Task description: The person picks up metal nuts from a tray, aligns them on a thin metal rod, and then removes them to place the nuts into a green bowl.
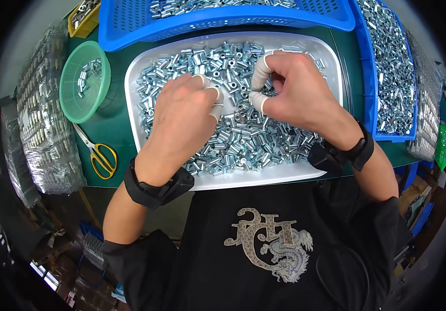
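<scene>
A white tray (131,98) holds a loose heap of small, shiny, hollow metal sleeves (254,135). Over its left half is my left hand (184,111), its fingers curled in and pale finger cots on the tips. A bit of shiny metal shows at those fingertips, too small to make out. My right hand (298,88) is above the right half of the heap. Its thumb and forefinger, also in finger cots, come together in a pinch just over the sleeves. What lies between them is hidden.
Left of the tray are a green mesh basket (106,78) with a few sleeves and yellow-handled scissors (104,159). Blue crates (233,22) of metal parts stand behind and right (370,98). Plastic-wrapped packs (47,119) line the left edge; a yellow bin (85,28) is far left.
</scene>
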`<state>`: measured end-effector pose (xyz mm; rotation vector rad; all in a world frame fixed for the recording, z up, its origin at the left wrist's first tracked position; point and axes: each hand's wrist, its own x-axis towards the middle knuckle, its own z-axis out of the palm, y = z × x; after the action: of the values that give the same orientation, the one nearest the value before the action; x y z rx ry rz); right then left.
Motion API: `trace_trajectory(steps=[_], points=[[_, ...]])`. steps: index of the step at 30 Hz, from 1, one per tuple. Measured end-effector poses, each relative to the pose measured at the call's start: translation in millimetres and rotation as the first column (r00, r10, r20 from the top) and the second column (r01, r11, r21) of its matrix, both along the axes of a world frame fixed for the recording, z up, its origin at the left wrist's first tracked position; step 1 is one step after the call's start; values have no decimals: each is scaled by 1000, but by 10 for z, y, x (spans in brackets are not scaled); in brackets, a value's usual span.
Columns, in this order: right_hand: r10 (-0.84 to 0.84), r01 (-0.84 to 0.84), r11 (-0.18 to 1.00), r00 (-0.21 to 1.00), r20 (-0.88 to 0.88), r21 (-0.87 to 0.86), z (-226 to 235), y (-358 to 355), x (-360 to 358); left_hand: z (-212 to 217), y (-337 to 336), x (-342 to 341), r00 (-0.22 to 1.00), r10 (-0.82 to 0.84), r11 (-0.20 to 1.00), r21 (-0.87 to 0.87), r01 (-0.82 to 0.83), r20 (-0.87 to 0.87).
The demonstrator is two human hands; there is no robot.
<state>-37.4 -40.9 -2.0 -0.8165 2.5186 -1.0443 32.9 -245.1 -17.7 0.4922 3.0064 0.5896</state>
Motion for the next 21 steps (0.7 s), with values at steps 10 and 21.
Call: trace_trajectory(steps=[10,21], points=[[3,76,959,960,279,-275,-2,1,93,-82,25,61,965,257,941,238,-240,-44],[0,123,949,920,391,-291,-49,157,109,-144,65,-41,980,136,983,143,-116,-143]])
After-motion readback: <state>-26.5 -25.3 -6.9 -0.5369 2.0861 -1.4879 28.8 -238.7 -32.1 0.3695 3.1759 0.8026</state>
